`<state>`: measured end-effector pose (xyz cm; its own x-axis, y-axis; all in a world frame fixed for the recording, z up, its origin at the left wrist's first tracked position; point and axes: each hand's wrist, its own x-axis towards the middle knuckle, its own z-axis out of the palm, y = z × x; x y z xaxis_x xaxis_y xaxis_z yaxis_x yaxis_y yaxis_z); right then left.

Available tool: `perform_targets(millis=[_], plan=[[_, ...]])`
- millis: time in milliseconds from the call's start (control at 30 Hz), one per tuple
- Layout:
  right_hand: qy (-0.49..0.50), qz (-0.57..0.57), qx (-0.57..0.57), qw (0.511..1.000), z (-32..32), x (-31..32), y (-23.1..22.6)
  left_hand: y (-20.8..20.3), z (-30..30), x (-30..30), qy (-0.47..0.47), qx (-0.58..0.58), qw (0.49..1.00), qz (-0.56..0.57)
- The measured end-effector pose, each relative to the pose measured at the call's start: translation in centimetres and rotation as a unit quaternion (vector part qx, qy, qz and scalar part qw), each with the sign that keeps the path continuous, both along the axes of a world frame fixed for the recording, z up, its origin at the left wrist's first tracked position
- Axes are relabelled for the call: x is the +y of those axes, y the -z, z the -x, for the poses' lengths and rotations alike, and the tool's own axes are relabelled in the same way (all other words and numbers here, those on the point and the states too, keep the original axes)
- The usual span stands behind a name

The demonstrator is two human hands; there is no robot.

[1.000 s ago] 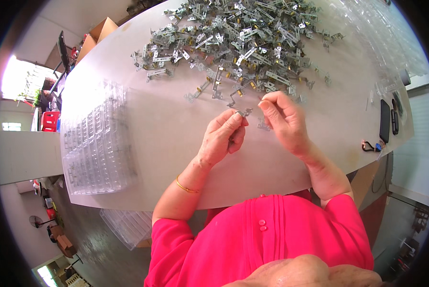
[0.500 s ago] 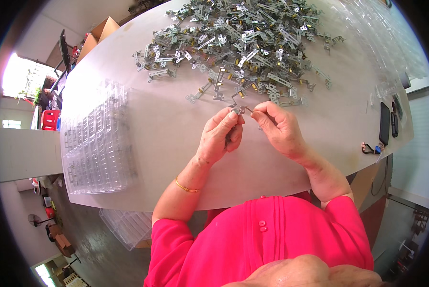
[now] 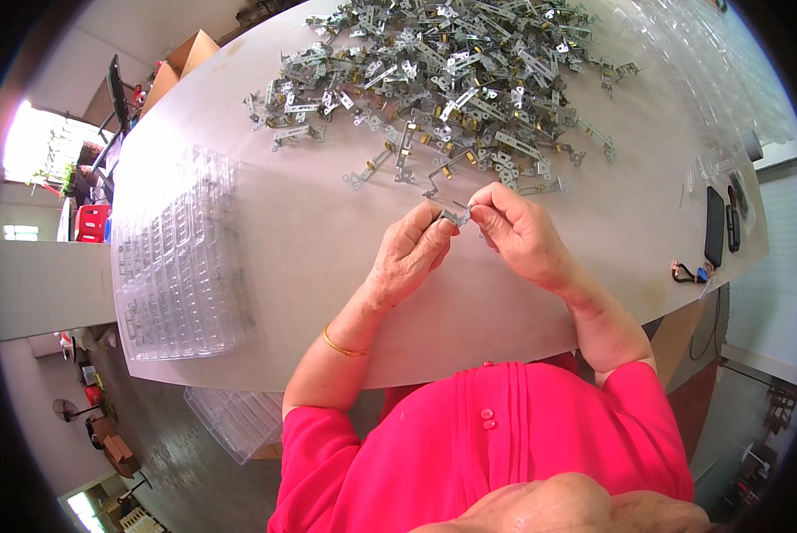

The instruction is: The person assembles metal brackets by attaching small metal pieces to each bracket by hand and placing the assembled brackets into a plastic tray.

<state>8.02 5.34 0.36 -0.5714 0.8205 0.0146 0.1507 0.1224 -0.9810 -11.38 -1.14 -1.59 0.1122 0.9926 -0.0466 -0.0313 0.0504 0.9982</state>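
Between my two hands, just in front of the heap, is a small silvery metal bracket [image 3: 454, 216]. My left hand [image 3: 409, 251] is closed on its left end, the thumb lying along the top. The thumb and fingertips of my right hand [image 3: 521, 233] pinch its right end, where a thin metal strip shows. My fingers hide much of the piece. Right beyond them a bent metal piece [image 3: 432, 184] lies on the table, at the near edge of a big heap of metal brackets [image 3: 452, 89], some with brass-coloured parts.
Clear plastic trays [image 3: 181, 275] holding metal parts are stacked at the table's left. More clear plastic packaging [image 3: 700, 80] lies far right. Closer on the right are a black phone [image 3: 714, 226], a dark slim tool [image 3: 733, 226] and blue-and-black pliers [image 3: 689, 275]. The white table's [image 3: 363, 355] near edge meets my body.
My left hand has rolled over, its back now turned more upward, and moved slightly towards the right hand. The bracket has tilted and shows more between my fingertips.
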Motion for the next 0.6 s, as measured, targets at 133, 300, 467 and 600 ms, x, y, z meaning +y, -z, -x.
perform_targets(millis=[133,300,467,600], plan=[[-0.021,0.132,0.072,0.988,0.0,0.1,-0.1,0.2,0.0,0.0,-0.002,0.058,0.998,-0.019],[-0.063,0.186,0.062,0.979,-0.4,0.7,-1.0,1.3,-0.3,-0.1,0.004,0.177,0.975,-0.131],[-0.079,0.142,0.057,0.985,-0.5,0.6,0.6,1.4,-0.7,-0.2,0.005,0.227,0.953,-0.201],[-0.028,0.018,0.097,0.995,0.3,0.5,1.8,0.8,-1.0,-0.5,0.022,0.214,0.961,-0.175]])
